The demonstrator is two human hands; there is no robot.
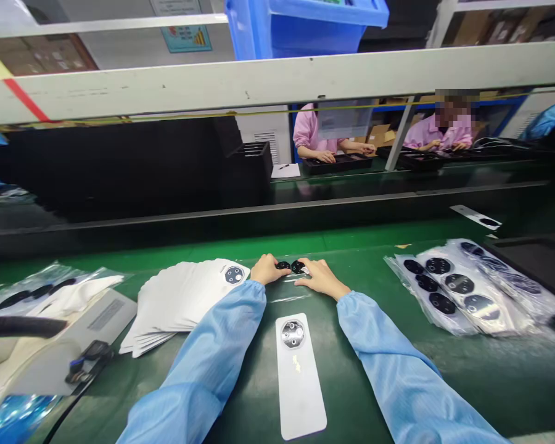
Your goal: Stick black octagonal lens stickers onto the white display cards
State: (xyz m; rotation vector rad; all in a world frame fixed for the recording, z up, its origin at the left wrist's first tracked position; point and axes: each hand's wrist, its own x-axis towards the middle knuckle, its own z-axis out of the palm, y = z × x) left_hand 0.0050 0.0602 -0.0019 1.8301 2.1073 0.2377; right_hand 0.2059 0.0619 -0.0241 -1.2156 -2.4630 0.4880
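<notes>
My left hand [269,269] pinches the edge of a black round camera lens cover [283,265], its fingers closed. My right hand [321,276] has its thumb and fingers closed on a second black round lens cover [298,266] just beside it. Shiny clear plastic [289,298] lies on the green mat below them. Nearer to me, between my forearms, a white phone back cover [301,388] lies flat with a round camera ring at its top. Left of my left hand, a fanned stack of white phone back covers [176,302] rests on the mat.
Clear bags of black round lens covers [457,283] lie at right; another bag [41,290] is at far left. A white box [106,314] with a black cable stands left. A white strip [476,217] lies back right. Beyond the ledge, two people in pink work at black trays [337,163].
</notes>
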